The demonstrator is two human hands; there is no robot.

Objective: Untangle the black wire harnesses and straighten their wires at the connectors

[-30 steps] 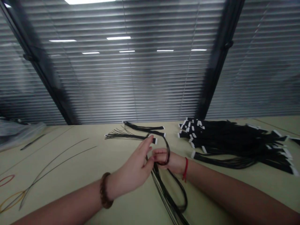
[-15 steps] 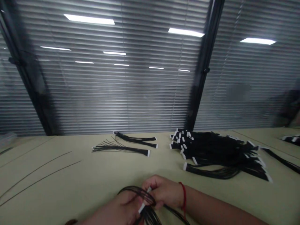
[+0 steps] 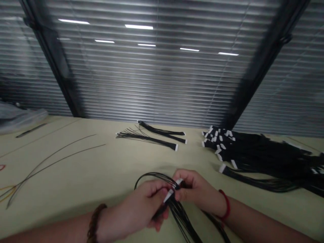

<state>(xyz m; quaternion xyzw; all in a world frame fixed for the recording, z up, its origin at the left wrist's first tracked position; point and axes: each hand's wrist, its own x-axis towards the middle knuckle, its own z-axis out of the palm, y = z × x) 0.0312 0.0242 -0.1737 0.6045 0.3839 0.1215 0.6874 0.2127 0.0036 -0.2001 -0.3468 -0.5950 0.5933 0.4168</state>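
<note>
My left hand (image 3: 143, 206) and my right hand (image 3: 191, 190) meet low in the middle of the view, both closed on a black wire harness (image 3: 181, 216). Its thin wires arc in a loop above my fingers and hang down toward me. Two white connectors (image 3: 172, 190) stick out between my fingertips, angled apart. Part of the bundle is hidden inside my grip. A beaded bracelet (image 3: 95, 224) circles my left wrist, and a red string (image 3: 226, 206) circles my right.
Two black harnesses (image 3: 152, 136) with white ends lie on the pale yellow-green table (image 3: 83, 179) ahead. A large pile of harnesses (image 3: 255, 158) sits to the right. Thin grey wires (image 3: 55, 158) curve across the left side, past a plastic bag (image 3: 17, 118). Window blinds stand behind the table.
My hands have come closer together, and my left hand shows more fully. The connectors now sit between both hands. The view has tilted slightly, shifting the table objects.
</note>
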